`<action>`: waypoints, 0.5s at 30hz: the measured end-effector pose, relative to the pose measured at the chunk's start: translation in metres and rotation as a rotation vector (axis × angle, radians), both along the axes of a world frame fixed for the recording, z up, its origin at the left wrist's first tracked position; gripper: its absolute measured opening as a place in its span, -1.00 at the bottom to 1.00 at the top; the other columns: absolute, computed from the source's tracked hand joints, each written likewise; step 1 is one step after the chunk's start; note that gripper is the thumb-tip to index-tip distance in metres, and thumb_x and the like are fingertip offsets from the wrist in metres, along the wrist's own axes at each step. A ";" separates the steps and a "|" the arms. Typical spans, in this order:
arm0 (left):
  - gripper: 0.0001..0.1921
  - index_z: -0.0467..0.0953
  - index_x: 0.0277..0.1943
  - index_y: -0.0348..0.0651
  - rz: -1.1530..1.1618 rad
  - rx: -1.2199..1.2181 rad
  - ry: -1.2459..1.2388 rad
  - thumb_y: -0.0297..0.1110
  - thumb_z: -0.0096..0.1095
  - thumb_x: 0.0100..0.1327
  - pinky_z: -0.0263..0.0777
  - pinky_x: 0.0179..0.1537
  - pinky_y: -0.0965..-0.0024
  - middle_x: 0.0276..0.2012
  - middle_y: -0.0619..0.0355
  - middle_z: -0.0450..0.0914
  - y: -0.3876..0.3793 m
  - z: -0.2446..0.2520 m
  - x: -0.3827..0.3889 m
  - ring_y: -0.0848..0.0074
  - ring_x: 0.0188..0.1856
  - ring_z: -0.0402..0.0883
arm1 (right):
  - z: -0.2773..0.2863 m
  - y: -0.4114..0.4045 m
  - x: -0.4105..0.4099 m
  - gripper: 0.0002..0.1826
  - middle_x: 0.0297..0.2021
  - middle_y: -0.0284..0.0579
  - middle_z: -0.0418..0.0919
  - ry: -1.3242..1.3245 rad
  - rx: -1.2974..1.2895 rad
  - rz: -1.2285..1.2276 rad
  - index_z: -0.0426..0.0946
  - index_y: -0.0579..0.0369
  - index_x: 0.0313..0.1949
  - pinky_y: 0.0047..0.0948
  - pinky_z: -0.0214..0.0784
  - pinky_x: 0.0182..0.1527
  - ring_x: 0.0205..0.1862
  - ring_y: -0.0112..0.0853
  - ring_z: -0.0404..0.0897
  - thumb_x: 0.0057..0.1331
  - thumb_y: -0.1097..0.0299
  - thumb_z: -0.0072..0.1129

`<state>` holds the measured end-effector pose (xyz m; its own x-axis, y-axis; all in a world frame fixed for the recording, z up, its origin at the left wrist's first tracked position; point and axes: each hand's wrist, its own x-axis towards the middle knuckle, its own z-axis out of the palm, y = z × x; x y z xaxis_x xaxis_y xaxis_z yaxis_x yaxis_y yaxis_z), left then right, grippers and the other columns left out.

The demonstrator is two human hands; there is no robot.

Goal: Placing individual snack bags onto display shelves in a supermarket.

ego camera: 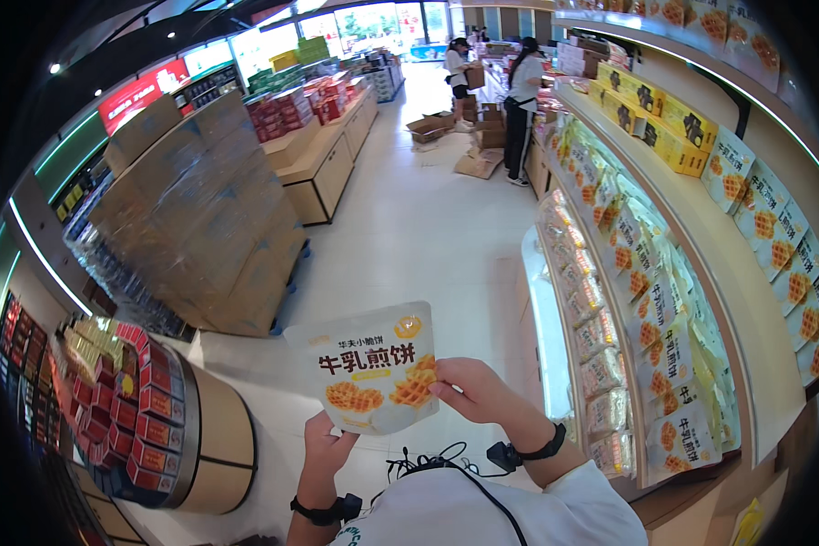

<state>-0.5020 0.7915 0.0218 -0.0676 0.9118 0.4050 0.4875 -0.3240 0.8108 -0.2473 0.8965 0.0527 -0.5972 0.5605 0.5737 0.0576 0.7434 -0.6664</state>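
Note:
A pale waffle-snack pouch hangs in front of my chest, its printed face with waffle pictures and writing turned up towards me. My left hand pinches its lower edge near the left corner. At its right edge, my right hand grips it between thumb and fingers. Similar pouches stand packed in rows on the shelf to my right. More of them lean along the upper ledge.
Yellow boxes line the right shelf top, above small wrapped packs. A wrapped carton stack and a round stand of red boxes are on the left. Two people stand down the aisle near flattened cartons.

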 end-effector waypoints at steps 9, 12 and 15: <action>-0.91 0.49 -0.43 -0.31 -0.276 -0.002 -0.103 -0.50 0.21 0.14 0.34 -0.46 0.52 -0.53 0.12 0.56 0.140 -0.006 0.044 0.53 -0.52 0.48 | 0.013 0.074 0.086 -0.85 -0.55 -0.05 0.39 -0.080 -0.051 -0.323 0.37 0.16 -0.41 -0.25 0.24 -0.42 -0.48 -0.10 0.40 0.29 0.38 0.03; -0.90 0.49 -0.45 -0.31 -0.398 0.032 -0.101 -0.51 0.21 0.15 0.34 -0.48 0.52 -0.56 0.14 0.55 0.206 -0.010 0.066 0.53 -0.55 0.47 | 0.008 0.094 0.106 -0.84 -0.55 -0.06 0.41 -0.075 -0.062 -0.484 0.37 0.17 -0.40 -0.30 0.27 -0.43 -0.49 -0.15 0.45 0.30 0.37 0.04; -0.89 0.50 -0.46 -0.31 -0.517 0.031 -0.099 -0.49 0.23 0.15 0.34 -0.49 0.53 -0.56 0.14 0.56 0.278 -0.025 0.083 0.54 -0.55 0.48 | 0.013 0.116 0.121 -0.85 -0.54 -0.07 0.45 0.006 -0.186 -0.657 0.42 0.18 -0.36 -0.36 0.30 -0.45 -0.51 -0.23 0.49 0.29 0.37 0.07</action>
